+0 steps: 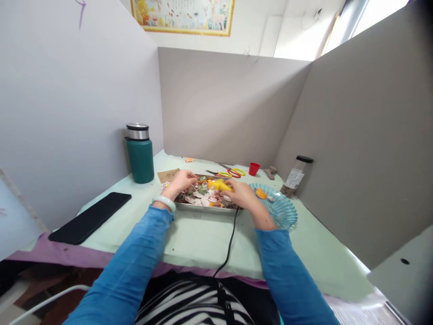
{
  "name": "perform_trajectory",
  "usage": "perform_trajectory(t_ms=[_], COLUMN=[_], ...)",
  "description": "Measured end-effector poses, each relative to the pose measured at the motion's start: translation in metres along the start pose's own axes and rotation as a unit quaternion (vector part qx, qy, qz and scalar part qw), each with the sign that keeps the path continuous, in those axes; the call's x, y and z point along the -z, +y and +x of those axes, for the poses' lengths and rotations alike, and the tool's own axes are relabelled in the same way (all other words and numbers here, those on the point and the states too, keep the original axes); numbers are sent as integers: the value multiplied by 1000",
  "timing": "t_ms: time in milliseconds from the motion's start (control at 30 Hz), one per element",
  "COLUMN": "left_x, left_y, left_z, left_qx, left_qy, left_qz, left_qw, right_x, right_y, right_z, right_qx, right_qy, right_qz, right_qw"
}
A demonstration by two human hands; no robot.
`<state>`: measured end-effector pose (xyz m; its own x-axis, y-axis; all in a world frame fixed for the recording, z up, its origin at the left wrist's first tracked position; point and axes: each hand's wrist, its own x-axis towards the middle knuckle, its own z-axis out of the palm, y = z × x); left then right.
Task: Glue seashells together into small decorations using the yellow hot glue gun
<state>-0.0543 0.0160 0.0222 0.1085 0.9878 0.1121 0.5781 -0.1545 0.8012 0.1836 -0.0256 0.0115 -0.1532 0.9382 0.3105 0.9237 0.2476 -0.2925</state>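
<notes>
My right hand (242, 195) is wrapped around a yellow glue gun (219, 185), its nose pointing left above a metal tray (206, 209). A black cord (231, 239) runs from beneath that hand down to the table's front edge. Over the tray's left end, my left hand (183, 181) has its fingers pinched together; whatever may be between them is too small to make out. Pale flat pieces (203, 198), green bits and reddish scraps fill the tray. A light bangle circles my left wrist.
Left stand a green bottle (140, 158) and a black phone-like slab (90, 217). Behind the tray lie scissors (233, 171) with yellow and red handles, and a red cup (254, 169). To the right are a blue fluted plate (286, 210) and a clear jar (298, 174). Grey partitions surround the table.
</notes>
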Motion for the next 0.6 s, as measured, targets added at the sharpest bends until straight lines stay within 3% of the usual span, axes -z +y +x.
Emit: perform_trajectory(t_ms=[100, 267, 400, 500, 600], left_x=[-3, -12, -21, -33, -49], left_y=[-4, 11, 36, 50, 56], left_z=[6, 19, 32, 42, 50], left_qx=[-25, -152, -172, -181, -140], left_qy=[11, -55, -178, -144, -94], left_qz=[52, 183, 260, 318, 362], left_qw=[998, 970, 933, 919, 917], right_x=[2, 1, -2, -2, -1], right_y=[4, 8, 10, 8, 7], right_z=[4, 9, 11, 11, 10], right_qx=[-13, -56, -61, -71, -73], right_qy=[65, 154, 187, 194, 204], right_qz=[66, 183, 217, 214, 209], right_qw=[996, 969, 956, 955, 954])
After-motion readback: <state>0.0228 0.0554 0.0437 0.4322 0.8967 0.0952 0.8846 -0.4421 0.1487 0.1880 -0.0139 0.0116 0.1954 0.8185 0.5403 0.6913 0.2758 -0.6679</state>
